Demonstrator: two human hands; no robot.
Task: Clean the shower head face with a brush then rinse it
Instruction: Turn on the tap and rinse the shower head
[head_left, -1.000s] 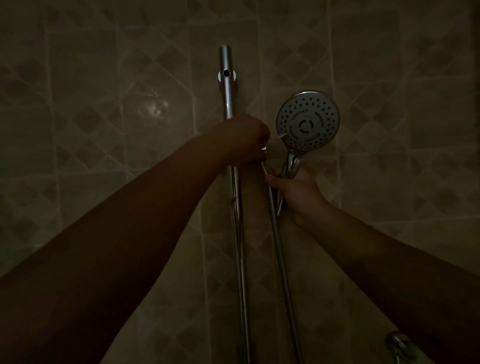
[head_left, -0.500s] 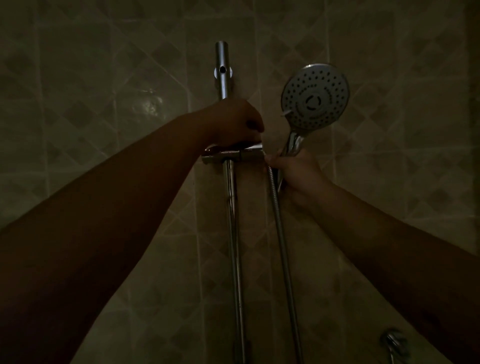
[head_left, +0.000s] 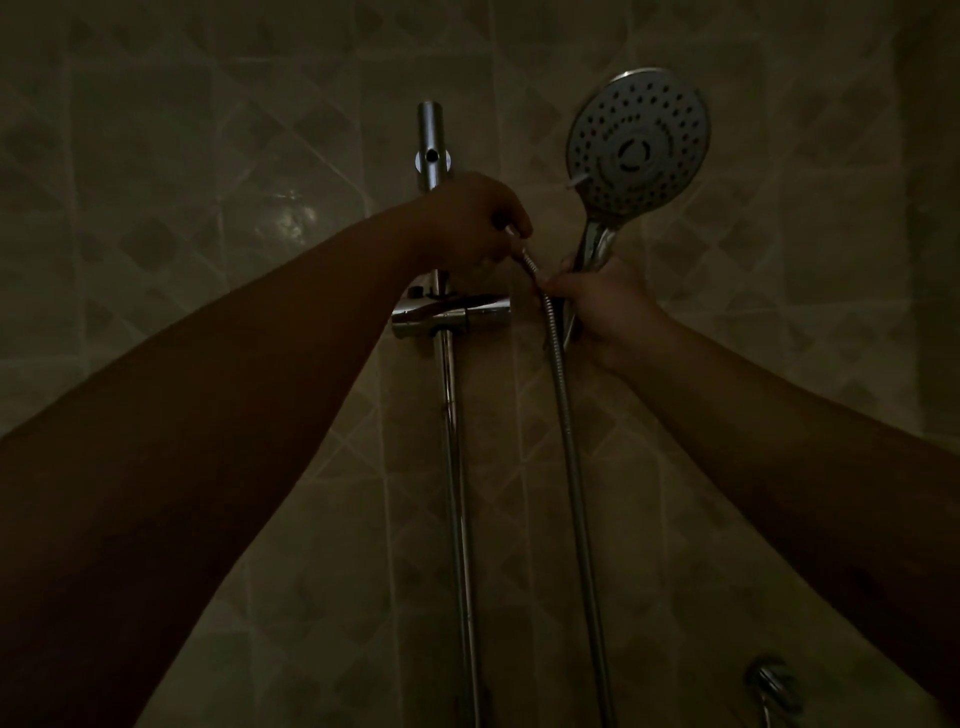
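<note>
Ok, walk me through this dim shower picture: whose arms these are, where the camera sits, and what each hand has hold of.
The camera is worn on the person's head, so both arms reaching in are their own. The right hand has its grip round the handle of the shower head, whose round nozzle face points toward the camera. The left hand pinches the top of the metal hose. Between them a chrome slide rail runs up the tiled wall, with the holder bracket on it. No brush shows.
</note>
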